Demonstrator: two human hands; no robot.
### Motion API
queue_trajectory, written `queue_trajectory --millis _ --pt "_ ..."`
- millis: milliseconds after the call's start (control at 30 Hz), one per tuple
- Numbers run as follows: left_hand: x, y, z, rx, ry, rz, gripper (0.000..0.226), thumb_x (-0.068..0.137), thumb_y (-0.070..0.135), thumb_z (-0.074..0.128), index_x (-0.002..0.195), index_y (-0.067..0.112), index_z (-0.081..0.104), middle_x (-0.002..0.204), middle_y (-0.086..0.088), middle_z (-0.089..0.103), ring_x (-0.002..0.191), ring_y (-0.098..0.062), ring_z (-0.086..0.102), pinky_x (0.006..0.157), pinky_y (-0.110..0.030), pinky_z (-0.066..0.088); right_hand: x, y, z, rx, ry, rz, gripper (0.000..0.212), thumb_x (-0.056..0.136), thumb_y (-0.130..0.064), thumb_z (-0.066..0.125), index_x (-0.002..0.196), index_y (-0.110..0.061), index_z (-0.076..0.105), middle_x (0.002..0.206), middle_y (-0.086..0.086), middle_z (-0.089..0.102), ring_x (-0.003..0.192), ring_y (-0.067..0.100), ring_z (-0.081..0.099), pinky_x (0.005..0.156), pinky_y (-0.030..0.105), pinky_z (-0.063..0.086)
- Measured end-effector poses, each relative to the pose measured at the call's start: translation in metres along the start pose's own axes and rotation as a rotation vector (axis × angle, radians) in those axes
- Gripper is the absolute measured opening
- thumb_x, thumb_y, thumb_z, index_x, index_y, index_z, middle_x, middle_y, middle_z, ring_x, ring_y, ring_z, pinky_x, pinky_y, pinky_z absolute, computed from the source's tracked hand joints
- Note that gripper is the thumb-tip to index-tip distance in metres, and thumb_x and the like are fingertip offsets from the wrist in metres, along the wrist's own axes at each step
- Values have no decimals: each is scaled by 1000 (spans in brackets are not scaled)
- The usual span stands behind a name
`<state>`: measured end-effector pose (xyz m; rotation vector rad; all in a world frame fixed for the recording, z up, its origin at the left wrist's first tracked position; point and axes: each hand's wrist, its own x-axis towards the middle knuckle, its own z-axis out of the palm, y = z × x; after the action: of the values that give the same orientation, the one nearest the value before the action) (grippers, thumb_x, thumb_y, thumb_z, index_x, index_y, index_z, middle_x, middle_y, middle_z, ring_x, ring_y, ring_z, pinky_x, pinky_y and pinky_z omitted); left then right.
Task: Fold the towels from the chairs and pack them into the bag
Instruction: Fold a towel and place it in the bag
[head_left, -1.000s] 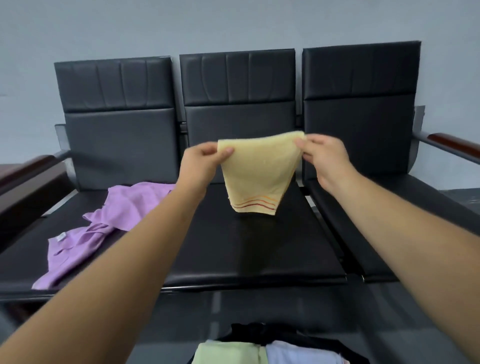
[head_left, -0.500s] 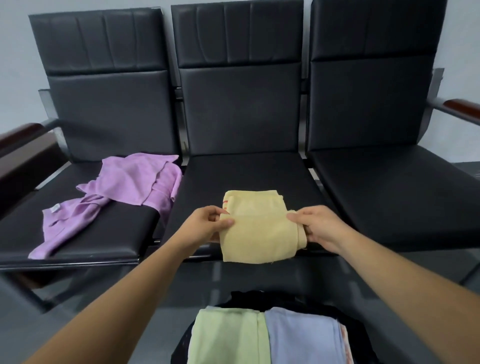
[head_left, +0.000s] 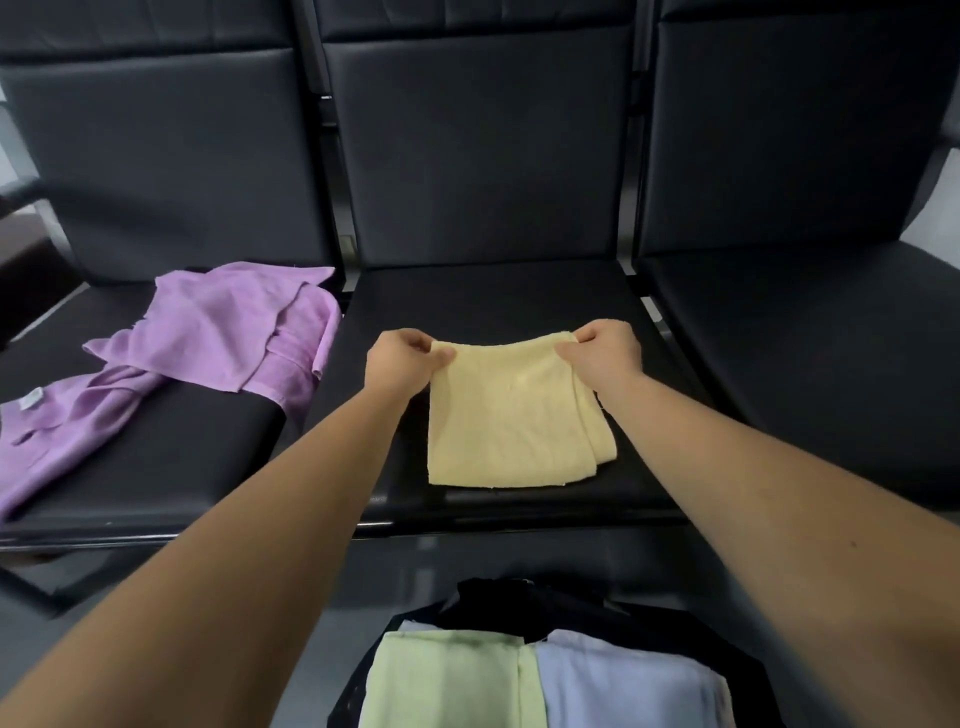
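Your yellow towel (head_left: 509, 421) now lies flat on the middle seat (head_left: 493, 296), folded into a layered square. A second ago it hung in the air between your hands. Your left hand (head_left: 402, 358) pinches its far left corner and your right hand (head_left: 605, 351) pinches its far right corner. It looks nearly ready to pack. The bag (head_left: 498, 603) sits open below you, holding a folded green towel (head_left: 441, 680) and a blue towel (head_left: 623, 686). A purple towel (head_left: 218, 338) lies crumpled on the left seat (head_left: 171, 441), not yet folded.
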<state>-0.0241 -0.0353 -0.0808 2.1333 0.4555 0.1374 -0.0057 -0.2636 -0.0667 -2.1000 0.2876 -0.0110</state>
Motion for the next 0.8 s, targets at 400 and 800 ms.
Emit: queue_trajectory --millis 400,800 --pt "-1 6 15 95 -182 -226 49 85 37 80 114 6 56 110 -4 60 99 -22 58 80 -33 47 12 -16 4 -57 -319 339 71 77 -27 88 134 -5 53 125 14 61 114 33 62 100 48 52" --pt "-103 18 -27 -463 -224 52 37 85 38 79 115 23 63 115 0 71 103 -22 71 88 -47 60 -81 12 -62 602 -400 173 26 91 -14 75 115 -6 71 108 9 77 101 25 75 95 46 57"
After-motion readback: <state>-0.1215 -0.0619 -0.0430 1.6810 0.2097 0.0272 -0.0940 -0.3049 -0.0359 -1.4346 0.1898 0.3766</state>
